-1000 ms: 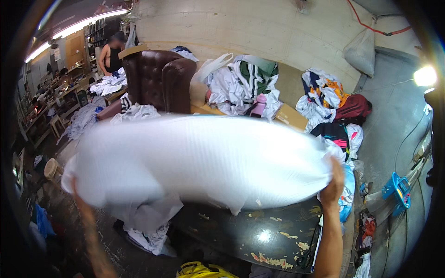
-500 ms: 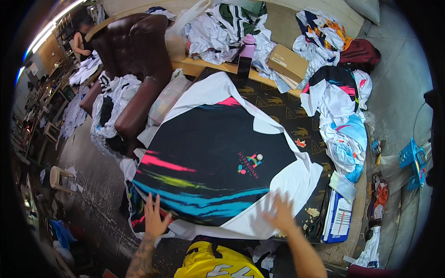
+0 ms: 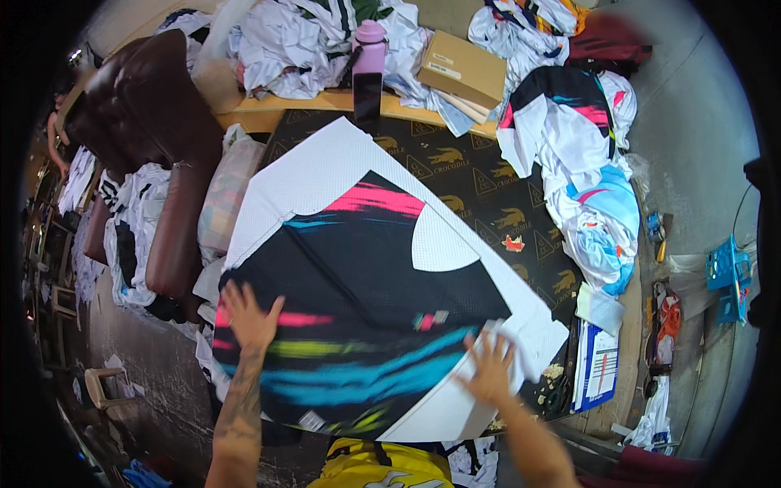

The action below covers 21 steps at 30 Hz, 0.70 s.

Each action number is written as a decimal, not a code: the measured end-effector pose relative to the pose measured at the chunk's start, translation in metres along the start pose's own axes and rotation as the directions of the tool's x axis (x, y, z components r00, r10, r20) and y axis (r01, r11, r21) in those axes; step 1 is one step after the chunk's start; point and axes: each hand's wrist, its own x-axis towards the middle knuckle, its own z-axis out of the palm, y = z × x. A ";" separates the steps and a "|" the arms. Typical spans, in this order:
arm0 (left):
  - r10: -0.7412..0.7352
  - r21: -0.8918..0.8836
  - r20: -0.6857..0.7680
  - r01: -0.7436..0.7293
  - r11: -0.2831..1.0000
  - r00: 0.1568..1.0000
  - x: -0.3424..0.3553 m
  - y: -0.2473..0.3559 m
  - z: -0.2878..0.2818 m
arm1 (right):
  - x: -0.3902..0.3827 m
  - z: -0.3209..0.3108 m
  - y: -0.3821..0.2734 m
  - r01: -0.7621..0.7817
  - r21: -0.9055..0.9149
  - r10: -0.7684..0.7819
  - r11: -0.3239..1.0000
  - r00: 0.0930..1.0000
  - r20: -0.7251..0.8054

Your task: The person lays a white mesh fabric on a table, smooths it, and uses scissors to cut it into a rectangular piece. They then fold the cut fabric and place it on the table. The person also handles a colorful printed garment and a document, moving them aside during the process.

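Observation:
A printed fabric panel [image 3: 350,317] lies on the dark board in front of me, black with pink, yellow-green and blue streaks and wide white margins. A diagonal crease runs across its middle. My left hand [image 3: 250,319] rests on the left side of the panel over the pink streak, fingers spread. On the lower right white margin, my right hand [image 3: 490,370] lies with its fingers apart, beside a bunched fold. The small print near the right hand is partly folded out of sight.
A patterned dark board [image 3: 464,175] carries the panel. Behind it stand a pink bottle [image 3: 370,53], a phone [image 3: 368,96] and a cardboard box [image 3: 464,69]. White garments [image 3: 602,220] and a blue-edged paper pad [image 3: 596,370] line the right. A brown armchair [image 3: 134,106] stands left.
The panel has settled from a puffed shape to a flatter one, its far white margin spread out and a crease across it. My left hand has moved forward onto the panel.

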 end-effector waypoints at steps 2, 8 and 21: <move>0.164 -0.075 0.035 -0.161 0.984 0.986 0.049 0.054 0.007 | 0.079 -0.055 0.059 -0.054 -0.030 0.051 0.998 0.995 -0.081; 0.201 -0.157 -0.179 -0.229 0.961 0.963 0.083 0.003 0.016 | 0.053 -0.032 0.012 0.044 0.164 0.008 0.985 0.954 -0.301; 0.393 0.019 -0.044 -0.393 0.919 0.918 0.096 -0.019 0.022 | -0.057 0.019 -0.074 -0.182 0.401 0.215 0.898 0.976 -0.036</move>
